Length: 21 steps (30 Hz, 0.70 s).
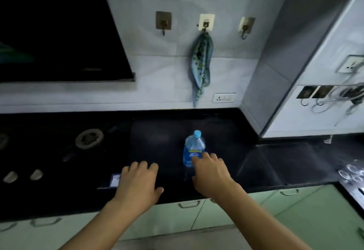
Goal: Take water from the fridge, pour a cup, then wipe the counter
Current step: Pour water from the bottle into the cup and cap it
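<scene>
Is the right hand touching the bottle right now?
Cannot tell. In the head view the right hand has its fingertips overlapping the bottle at its label, with no gap showing, but they could be hovering in front of it.

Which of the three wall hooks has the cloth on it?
The middle hook: the patterned blue cloth hangs from it. The left hook and right hook hang bare.
</scene>
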Motion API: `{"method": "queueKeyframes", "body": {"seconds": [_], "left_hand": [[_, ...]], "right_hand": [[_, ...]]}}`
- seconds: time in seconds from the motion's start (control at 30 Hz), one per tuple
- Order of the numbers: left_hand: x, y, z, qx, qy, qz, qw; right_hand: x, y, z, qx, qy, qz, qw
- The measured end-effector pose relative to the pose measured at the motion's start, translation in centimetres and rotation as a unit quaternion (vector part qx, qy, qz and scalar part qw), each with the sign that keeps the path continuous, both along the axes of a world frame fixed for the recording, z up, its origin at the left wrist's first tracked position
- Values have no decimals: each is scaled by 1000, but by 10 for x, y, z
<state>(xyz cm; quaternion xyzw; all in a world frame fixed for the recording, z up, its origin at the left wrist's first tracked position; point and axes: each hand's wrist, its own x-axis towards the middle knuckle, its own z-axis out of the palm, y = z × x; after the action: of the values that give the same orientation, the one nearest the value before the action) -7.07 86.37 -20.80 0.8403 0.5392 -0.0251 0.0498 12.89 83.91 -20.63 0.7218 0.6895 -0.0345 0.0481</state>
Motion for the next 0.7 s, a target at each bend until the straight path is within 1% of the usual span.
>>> {"method": "queueKeyframes", "body": {"seconds": [0.17, 0.3, 0.37, 0.43, 0.6, 0.7], "left_hand": [[47, 60, -5, 12, -15, -55, 998], [85, 98, -8, 35, -49, -115, 992], [107, 110, -9, 29, -40, -158, 986], [132, 116, -11, 27, -28, -193, 981], [197, 115, -9, 39, -69, -272, 959], [239, 106, -6, 35, -77, -298, 951]], "right_hand": [[40, 33, -3, 13, 3, -50, 999], [65, 51, -5, 17, 20, -95, 995], [79, 54, -6, 20, 22, -123, 992], [98, 50, -7, 21, 23, -153, 988], [153, 31, -6, 18, 20, -221, 975], [189, 12, -5, 23, 18, -257, 966]]}}
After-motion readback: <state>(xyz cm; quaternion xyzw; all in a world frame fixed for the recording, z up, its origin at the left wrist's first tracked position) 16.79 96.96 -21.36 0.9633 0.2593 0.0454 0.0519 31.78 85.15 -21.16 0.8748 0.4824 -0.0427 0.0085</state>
